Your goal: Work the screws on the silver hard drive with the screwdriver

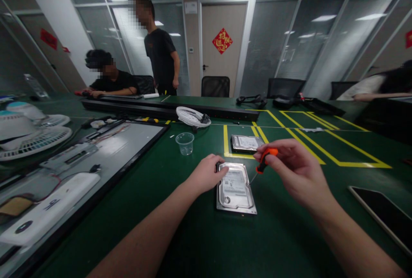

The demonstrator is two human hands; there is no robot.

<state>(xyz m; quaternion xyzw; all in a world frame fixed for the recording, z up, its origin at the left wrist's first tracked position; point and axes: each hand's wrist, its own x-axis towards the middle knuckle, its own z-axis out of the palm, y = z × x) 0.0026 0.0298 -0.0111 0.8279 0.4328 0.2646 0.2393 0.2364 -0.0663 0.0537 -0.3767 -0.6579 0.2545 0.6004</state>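
A silver hard drive lies flat on the green table in front of me. My left hand grips its upper left corner, with the thumb on top and the fingers around the side. In my right hand is a screwdriver with an orange and black handle, pinched between thumb and fingers. Its thin shaft slants down to the drive's right edge; whether the tip sits in a screw is too small to tell. Just beyond lies a second hard drive, inside a yellow tape outline.
A clear plastic cup and a white fan grille stand ahead to the left. A large panel with parts covers the left side. A phone-like black slab lies at right. Two people are across the table, another far right.
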